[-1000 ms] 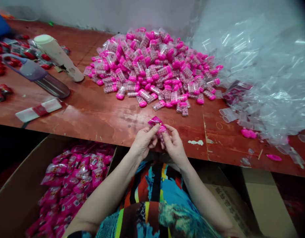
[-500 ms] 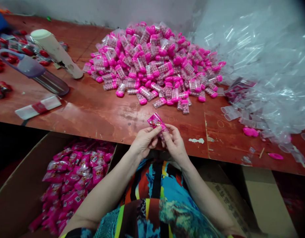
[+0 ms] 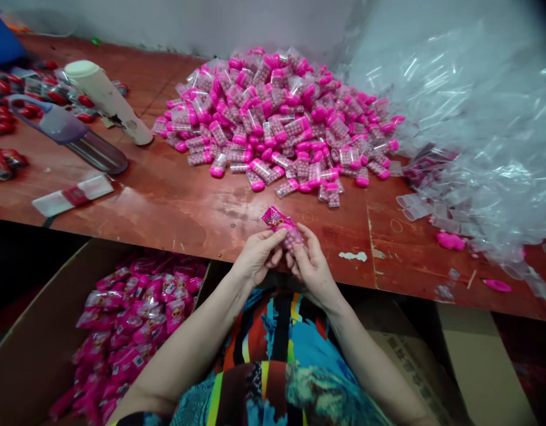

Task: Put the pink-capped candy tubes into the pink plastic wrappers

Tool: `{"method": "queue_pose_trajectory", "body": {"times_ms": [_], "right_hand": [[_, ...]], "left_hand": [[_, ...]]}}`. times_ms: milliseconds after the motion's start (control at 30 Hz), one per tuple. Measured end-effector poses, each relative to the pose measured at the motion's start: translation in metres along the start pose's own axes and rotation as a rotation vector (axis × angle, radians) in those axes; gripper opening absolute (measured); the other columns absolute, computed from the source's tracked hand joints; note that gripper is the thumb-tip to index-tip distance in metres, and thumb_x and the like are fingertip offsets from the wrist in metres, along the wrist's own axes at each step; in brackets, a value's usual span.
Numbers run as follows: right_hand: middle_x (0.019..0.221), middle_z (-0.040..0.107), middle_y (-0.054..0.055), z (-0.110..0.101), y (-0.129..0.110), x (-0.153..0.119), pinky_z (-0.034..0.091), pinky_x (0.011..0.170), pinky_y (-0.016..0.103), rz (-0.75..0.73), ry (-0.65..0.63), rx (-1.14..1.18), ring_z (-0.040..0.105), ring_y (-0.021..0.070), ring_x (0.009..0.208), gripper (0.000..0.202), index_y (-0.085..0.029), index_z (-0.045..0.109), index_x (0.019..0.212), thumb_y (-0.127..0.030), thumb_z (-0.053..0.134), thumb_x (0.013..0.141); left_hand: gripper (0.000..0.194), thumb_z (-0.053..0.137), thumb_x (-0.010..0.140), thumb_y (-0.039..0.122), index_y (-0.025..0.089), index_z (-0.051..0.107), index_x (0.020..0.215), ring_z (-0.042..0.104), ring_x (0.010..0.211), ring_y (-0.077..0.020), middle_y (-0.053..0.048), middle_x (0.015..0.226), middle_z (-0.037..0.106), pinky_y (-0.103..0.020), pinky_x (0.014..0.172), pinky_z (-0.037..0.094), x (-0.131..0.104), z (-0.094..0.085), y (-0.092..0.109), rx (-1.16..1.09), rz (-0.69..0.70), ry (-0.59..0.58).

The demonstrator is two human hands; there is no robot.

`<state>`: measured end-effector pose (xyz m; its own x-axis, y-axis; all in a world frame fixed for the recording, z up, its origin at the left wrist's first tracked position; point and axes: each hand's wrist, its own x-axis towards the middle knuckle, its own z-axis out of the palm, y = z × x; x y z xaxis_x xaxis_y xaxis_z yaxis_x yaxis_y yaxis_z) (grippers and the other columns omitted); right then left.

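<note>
Just above the table's front edge, my left hand (image 3: 260, 253) and my right hand (image 3: 312, 260) both grip a small candy bottle (image 3: 291, 238) filled with pink balls. A pink printed wrapper (image 3: 275, 216) sits around its far end, pointing away from me. My left thumb presses on the wrapper side, while my right thumb and fingers pinch the near right side. Some of the fingers are hidden beneath the bottle. Beyond my hands lies a large pile of clear candy bottles with pink caps (image 3: 273, 127).
A cardboard box (image 3: 37, 316) of pink wrapped packs (image 3: 140, 319) stands below the table (image 3: 188, 219) on the left. A purple bottle (image 3: 84, 139), a white flask (image 3: 108, 100) and a white strip (image 3: 73, 196) lie on the left. Clear plastic tubes (image 3: 481, 177) heap on the right.
The wrapper's tip has turned slightly leftward, and more of the bottle with its pink balls shows between my hands. The whole view has shifted slightly.
</note>
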<state>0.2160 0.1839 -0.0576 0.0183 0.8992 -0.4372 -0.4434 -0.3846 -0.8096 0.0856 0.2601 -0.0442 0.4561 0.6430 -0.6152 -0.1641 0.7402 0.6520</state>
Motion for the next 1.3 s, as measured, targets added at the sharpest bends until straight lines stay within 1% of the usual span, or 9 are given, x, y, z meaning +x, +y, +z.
{"method": "queue_pose_trajectory", "body": {"times_ms": [167, 367, 533, 767, 967, 1067, 1133, 1233, 1300], "right_hand": [[0.066, 0.053, -0.01, 0.003, -0.002, 0.002, 0.014, 0.038, 0.021, 0.043, -0.07, 0.14, 0.02, 0.0053, 0.039, 0.065, -0.032, 0.037, 0.153, -0.053, 0.066, 0.099], [0.071, 0.055, -0.006, 0.005, 0.003, 0.003, 0.035, 0.049, 0.026, -0.084, 0.055, -0.044, 0.047, 0.0138, 0.057, 0.073, -0.029, 0.038, 0.154, -0.05, 0.073, 0.094], [0.076, 0.058, -0.005, 0.004, 0.005, 0.004, 0.042, 0.054, 0.029, -0.124, 0.105, -0.136, 0.048, 0.0146, 0.059, 0.07, -0.03, 0.038, 0.153, -0.046, 0.072, 0.094], [0.065, 0.055, -0.007, 0.003, -0.002, 0.002, 0.025, 0.043, 0.026, -0.037, 0.053, -0.079, 0.037, 0.0119, 0.046, 0.081, -0.027, 0.034, 0.155, -0.057, 0.072, 0.09], [0.056, 0.052, -0.01, 0.011, 0.006, 0.008, 0.022, 0.042, 0.026, -0.042, 0.055, -0.092, 0.033, 0.0115, 0.04, 0.079, -0.027, 0.035, 0.156, -0.058, 0.07, 0.093], [0.057, 0.058, -0.007, 0.008, 0.005, 0.014, 0.031, 0.044, 0.028, -0.053, -0.018, -0.211, 0.044, 0.0149, 0.043, 0.07, -0.026, 0.043, 0.152, -0.058, 0.067, 0.095], [0.062, 0.063, -0.004, -0.001, -0.004, 0.024, 0.042, 0.052, 0.031, -0.127, -0.056, -0.378, 0.055, 0.0187, 0.052, 0.056, -0.025, 0.055, 0.144, -0.054, 0.066, 0.097], [0.07, 0.068, 0.0, -0.021, -0.027, 0.052, 0.05, 0.065, 0.036, -0.327, 0.064, -0.694, 0.064, 0.0231, 0.064, 0.037, -0.025, 0.069, 0.129, -0.047, 0.06, 0.102], [0.079, 0.073, 0.004, -0.03, -0.044, 0.079, 0.052, 0.073, 0.039, -0.45, 0.185, -0.867, 0.068, 0.0259, 0.072, 0.033, -0.024, 0.073, 0.122, -0.043, 0.054, 0.104]], "left_hand": [[0.039, 0.077, 0.088, 0.046, 0.016, 0.058, 0.071, 0.036, 0.04, -0.0058, 0.004, 0.045, 0.046, -0.02, 0.045, 0.025, 0.0, 0.002, 0.003, -0.118, 0.011, -0.066], [0.033, 0.079, 0.087, 0.042, 0.017, 0.06, 0.077, 0.033, 0.038, -0.0063, 0.007, 0.043, 0.042, -0.02, 0.045, 0.026, 0.004, 0.003, -0.002, -0.173, -0.022, -0.082], [0.038, 0.084, 0.084, 0.044, 0.014, 0.063, 0.072, 0.036, 0.037, -0.0058, 0.005, 0.04, 0.042, -0.021, 0.044, 0.023, 0.002, 0.008, -0.01, -0.169, -0.036, -0.036], [0.038, 0.088, 0.08, 0.043, 0.016, 0.062, 0.078, 0.031, 0.035, -0.0038, 0.007, 0.043, 0.044, -0.021, 0.042, 0.02, -0.003, 0.007, -0.004, -0.178, 0.022, 0.053], [0.043, 0.081, 0.084, 0.044, 0.013, 0.06, 0.063, 0.037, 0.038, -0.0035, -0.002, 0.048, 0.054, -0.021, 0.045, 0.024, -0.011, 0.001, -0.008, -0.06, -0.003, -0.04], [0.042, 0.082, 0.082, 0.049, 0.013, 0.064, 0.068, 0.034, 0.038, -0.0041, -0.001, 0.049, 0.054, -0.022, 0.044, 0.017, -0.016, -0.011, -0.001, 0.003, -0.004, -0.011], [0.039, 0.085, 0.078, 0.049, 0.015, 0.066, 0.071, 0.03, 0.038, -0.0045, 0.003, 0.047, 0.048, -0.023, 0.044, 0.013, -0.019, -0.026, 0.012, 0.065, 0.043, 0.079], [0.032, 0.086, 0.075, 0.046, 0.017, 0.072, 0.075, 0.027, 0.04, -0.0053, 0.006, 0.047, 0.042, -0.023, 0.045, 0.011, -0.017, -0.058, 0.037, 0.212, 0.133, 0.206], [0.026, 0.085, 0.076, 0.04, 0.019, 0.078, 0.088, 0.031, 0.042, -0.0061, 0.004, 0.053, 0.052, -0.022, 0.046, 0.015, -0.011, -0.079, 0.053, 0.32, 0.174, 0.249]]}}
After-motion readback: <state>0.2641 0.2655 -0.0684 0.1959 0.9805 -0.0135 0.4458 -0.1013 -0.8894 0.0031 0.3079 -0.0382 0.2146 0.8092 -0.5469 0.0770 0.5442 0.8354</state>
